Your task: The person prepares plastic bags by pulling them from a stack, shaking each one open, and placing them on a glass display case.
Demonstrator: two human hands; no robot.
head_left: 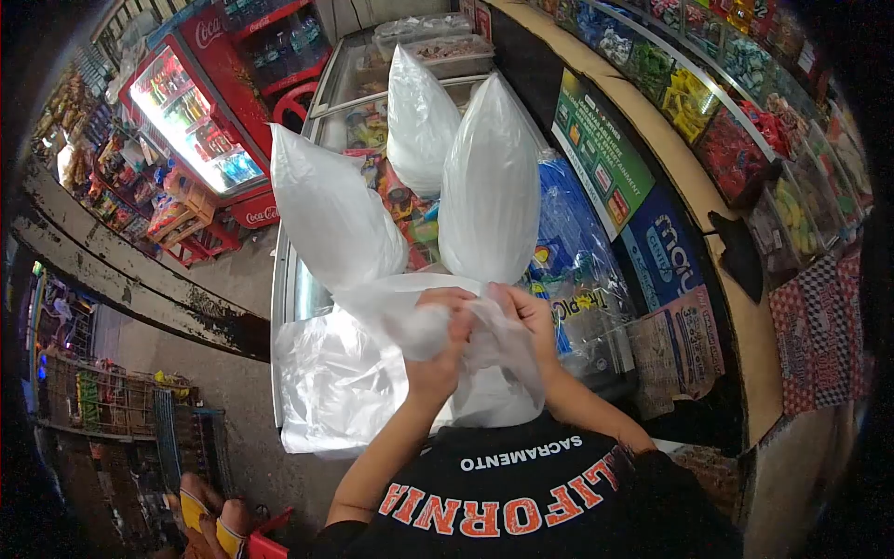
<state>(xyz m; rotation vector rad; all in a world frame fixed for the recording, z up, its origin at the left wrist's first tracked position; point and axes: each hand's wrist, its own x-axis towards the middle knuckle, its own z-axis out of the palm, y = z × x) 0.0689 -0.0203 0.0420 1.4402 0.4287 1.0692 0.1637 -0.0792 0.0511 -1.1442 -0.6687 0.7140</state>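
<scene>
My left hand (441, 343) and my right hand (527, 321) are close together in front of my chest, fingers closed on a thin, translucent plastic bag (503, 359). The bag's film hangs below and between them, and part of it covers my left fingers. Just beyond stand three tall, puffed plastic bags with pointed tops: a left one (331, 210) leaning left, a middle one (421, 121) farther back, and a right one (492, 177). A flat stack of clear plastic bags (335, 382) lies beside my left forearm.
A glass-topped freezer (303, 119) holds these things up, with plastic containers (438, 51) at its far end. Blue printed packaging (573, 233) lies along its right side. A red drinks fridge (200, 116) stands at left, snack shelves at right. Another person's legs (214, 517) show lower left.
</scene>
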